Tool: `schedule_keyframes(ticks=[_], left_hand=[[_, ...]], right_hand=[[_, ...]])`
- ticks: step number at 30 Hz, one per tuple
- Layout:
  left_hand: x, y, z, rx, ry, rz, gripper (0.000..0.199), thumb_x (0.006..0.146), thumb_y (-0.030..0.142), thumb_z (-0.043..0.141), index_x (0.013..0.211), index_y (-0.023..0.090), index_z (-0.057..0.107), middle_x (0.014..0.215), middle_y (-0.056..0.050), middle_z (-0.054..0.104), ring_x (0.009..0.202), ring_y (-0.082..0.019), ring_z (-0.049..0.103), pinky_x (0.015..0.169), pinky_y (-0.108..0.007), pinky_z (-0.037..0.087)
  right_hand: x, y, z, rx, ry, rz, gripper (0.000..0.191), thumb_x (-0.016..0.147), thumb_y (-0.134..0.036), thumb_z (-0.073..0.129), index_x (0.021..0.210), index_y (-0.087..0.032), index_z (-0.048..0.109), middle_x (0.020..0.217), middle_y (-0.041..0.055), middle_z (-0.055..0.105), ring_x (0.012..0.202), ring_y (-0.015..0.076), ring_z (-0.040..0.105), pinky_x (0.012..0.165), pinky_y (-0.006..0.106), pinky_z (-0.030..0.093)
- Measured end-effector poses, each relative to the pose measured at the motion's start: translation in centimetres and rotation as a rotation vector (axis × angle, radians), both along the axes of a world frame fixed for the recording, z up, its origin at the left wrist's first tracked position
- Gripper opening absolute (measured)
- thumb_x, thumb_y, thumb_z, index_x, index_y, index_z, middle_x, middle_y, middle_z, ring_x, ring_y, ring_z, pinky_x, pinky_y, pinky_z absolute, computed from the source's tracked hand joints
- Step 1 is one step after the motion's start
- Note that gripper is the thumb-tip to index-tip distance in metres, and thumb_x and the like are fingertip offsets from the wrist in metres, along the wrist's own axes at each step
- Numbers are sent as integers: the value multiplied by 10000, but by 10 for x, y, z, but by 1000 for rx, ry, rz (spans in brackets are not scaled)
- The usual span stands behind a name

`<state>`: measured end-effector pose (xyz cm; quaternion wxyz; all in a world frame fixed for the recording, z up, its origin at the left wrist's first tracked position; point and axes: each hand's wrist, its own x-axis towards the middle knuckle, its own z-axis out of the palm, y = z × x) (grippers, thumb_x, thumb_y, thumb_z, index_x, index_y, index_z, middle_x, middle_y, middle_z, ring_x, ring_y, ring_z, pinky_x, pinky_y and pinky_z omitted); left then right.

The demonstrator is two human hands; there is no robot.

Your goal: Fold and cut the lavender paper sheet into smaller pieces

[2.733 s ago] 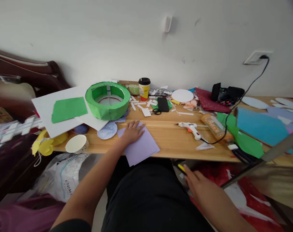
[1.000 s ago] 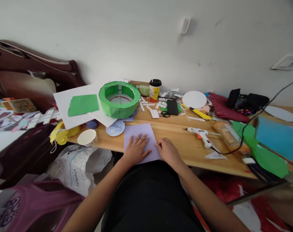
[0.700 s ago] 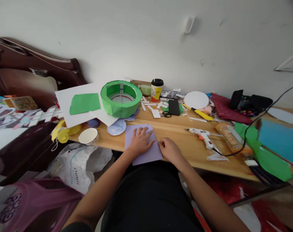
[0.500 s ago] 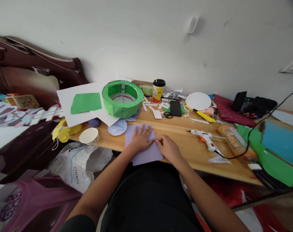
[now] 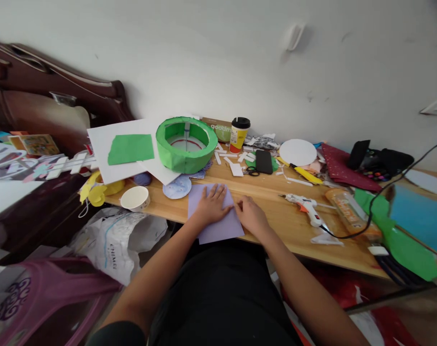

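A sheet of purple paper (image 5: 220,231) lies at the front edge of the wooden table. My left hand (image 5: 212,206) rests flat on it, fingers spread and thumb towards the right edge. Beside that edge is my right hand (image 5: 252,215), its fingers curled and the fingertips pinched at the paper's side, close to my left thumb. What exactly lies between those fingertips is too small to make out clearly. Left of the paper sits a round bluish paper disc (image 5: 176,187), and behind it stands a green paper-covered ring (image 5: 186,161).
To the right, a hot glue gun (image 5: 305,206) lies with its black cord running off. Scissors (image 5: 252,171), a phone (image 5: 263,162), a lidded cup (image 5: 239,135) and a yellow cutter (image 5: 307,175) are at the back. A paper bowl (image 5: 135,198) stands near the left edge.
The view has shifted slightly, so everything appears a little displaced. Both hands keep nearly the same place on the purple paper.
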<state>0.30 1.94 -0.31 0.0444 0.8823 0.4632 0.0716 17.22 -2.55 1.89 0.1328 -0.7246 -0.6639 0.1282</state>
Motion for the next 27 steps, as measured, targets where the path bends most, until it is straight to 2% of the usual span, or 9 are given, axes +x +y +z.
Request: schedule_keyframes(ticks=[2, 5, 10, 16, 21, 27], left_hand=[[1, -1, 1, 1, 7, 8, 766, 970, 625, 204, 1551, 128, 250, 1627, -87, 191, 1508, -276, 133, 1200, -568, 88], [1, -2, 4, 0, 13, 11, 754, 975, 603, 207, 1544, 111, 262, 1622, -94, 210, 1505, -283, 142, 1194, -580, 95], [1, -2, 5, -3, 17, 10, 747, 973, 600, 225, 1543, 120, 269, 1621, -92, 216, 1504, -285, 143, 1195, -578, 88], [3, -2, 2, -7, 10, 26, 750, 966, 617, 224, 1548, 146, 259, 1624, -99, 210, 1505, -303, 132, 1184, -607, 75], [2, -2, 2, -5, 9, 24, 730, 969, 609, 231, 1548, 166, 265, 1623, -87, 218, 1507, -287, 129, 1185, -602, 63], [1, -2, 3, -13, 14, 11, 734, 968, 610, 239, 1549, 163, 262, 1623, -95, 218, 1503, -300, 142, 1181, -603, 72]], right_hand=[[-3, 5, 0, 12, 8, 8, 201, 959, -338, 504, 1017, -177, 608, 1079, 94, 656, 916, 193, 620, 705, 266, 371], [-7, 13, 0, 6, 17, 21, 172, 953, -297, 503, 962, -184, 633, 1046, 87, 671, 929, 185, 622, 740, 257, 382], [-4, 22, -2, -17, 11, 21, 181, 939, -275, 503, 897, -183, 653, 969, 89, 696, 872, 189, 633, 710, 263, 377], [4, 28, -3, -7, -7, -3, 166, 933, -263, 509, 911, -163, 640, 979, 116, 686, 900, 202, 631, 718, 267, 378], [-4, 37, -4, 13, 19, -17, 239, 945, -393, 516, 948, -183, 630, 1037, 93, 681, 922, 189, 633, 715, 258, 388], [-11, 53, -8, -15, 24, -3, 207, 939, -327, 519, 919, -183, 667, 981, 75, 712, 898, 176, 643, 690, 251, 384]])
